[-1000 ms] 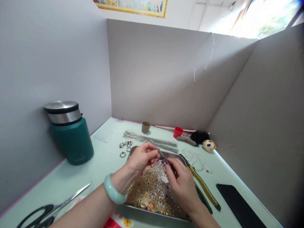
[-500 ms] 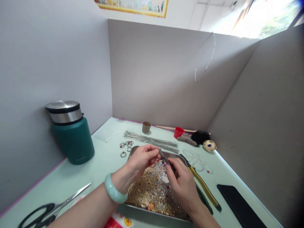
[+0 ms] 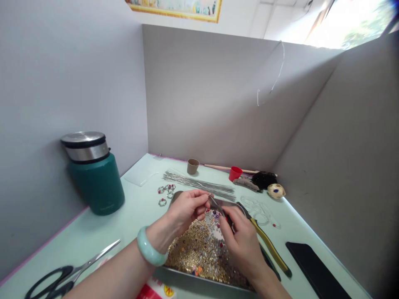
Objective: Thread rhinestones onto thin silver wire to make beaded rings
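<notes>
My right hand (image 3: 241,238) is closed around small pliers (image 3: 217,204), whose slim metal jaws point up and left. At the jaw tips, the fingers of my left hand (image 3: 190,207) pinch something too small to make out. Both hands are above a metal tray (image 3: 208,279) of gold beads (image 3: 190,245), with silver, red and purple pieces towards its back. Several beaded rings (image 3: 162,202) with red beads lie to the left of the tray. Behind it is a bundle of thin metal wires (image 3: 199,185).
At left stand a green flask (image 3: 96,182) and, nearer, scissors (image 3: 73,274). Yellow-green handled pliers (image 3: 271,249), a coil of clear cord (image 3: 257,209) and a black phone-like slab (image 3: 314,270) lie right. A brown cup (image 3: 193,166) and red cup (image 3: 235,173) stand behind.
The whole view has shifted very slightly. Both hands keep nearly the same pose, with the small pliers still meeting the left fingertips.
</notes>
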The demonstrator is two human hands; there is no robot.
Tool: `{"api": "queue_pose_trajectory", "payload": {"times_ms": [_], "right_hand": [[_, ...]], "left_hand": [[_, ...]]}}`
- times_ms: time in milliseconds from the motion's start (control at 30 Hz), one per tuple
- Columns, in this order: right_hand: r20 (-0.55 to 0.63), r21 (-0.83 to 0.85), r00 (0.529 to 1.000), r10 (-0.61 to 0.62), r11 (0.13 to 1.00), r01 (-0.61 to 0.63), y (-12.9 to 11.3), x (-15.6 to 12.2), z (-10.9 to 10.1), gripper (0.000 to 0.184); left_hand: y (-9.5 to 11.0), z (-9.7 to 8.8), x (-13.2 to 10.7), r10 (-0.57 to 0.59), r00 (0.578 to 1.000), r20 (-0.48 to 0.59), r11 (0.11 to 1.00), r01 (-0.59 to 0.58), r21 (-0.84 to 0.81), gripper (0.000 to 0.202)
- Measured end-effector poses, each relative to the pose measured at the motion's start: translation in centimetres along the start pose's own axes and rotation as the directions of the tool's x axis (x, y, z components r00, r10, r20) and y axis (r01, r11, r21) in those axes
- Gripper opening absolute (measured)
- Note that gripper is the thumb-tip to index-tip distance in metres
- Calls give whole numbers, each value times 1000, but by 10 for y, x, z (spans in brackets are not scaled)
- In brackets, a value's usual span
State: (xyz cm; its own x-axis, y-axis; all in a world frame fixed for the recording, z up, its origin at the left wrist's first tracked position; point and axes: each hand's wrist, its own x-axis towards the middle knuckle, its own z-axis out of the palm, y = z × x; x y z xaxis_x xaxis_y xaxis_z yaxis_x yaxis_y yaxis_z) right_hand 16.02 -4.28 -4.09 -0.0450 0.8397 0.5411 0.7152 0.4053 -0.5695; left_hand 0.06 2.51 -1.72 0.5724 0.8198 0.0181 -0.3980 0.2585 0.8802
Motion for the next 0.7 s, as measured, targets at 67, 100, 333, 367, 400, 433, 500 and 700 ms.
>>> {"api": "queue_pose_trajectory", "payload": {"times_ms": [67,100,333,367,400,433,500,700], "right_hand": [[3,-4,1000,-4,1000,4,0,1,0,19],[5,-5,1000,-4,1000,4,0,1,0,20],[4,-10,1000,0,1000,0,1,3,2,19],[4,-9,1000,-2,1000,2,1,3,2,19],[5,-10,1000,-5,1000,6,1,3,2,19],[4,-15,1000,-2,1000,2,1,2,2,19],[4,-27,1000,2,1000,-1,2,2,2,19],[2,-46,1000,-6,999,6,3,1,3,18]], "left_hand": [[0,0,0,5,1000,-7,1000,-5,-3,18],[0,0,1,8,1000,-8,1000,-8,0,18],[4,4,-2,39,995,-86,995,-31,90,17],[5,5,-2,41,994,-99,993,-30,113,17],[6,6,-3,39,993,-113,991,-24,133,17],[6,7,-3,37,991,-128,988,-17,155,17],[7,9,-2,53,985,-164,975,-16,222,16],[3,6,1,315,925,-213,754,-108,648,8]]}}
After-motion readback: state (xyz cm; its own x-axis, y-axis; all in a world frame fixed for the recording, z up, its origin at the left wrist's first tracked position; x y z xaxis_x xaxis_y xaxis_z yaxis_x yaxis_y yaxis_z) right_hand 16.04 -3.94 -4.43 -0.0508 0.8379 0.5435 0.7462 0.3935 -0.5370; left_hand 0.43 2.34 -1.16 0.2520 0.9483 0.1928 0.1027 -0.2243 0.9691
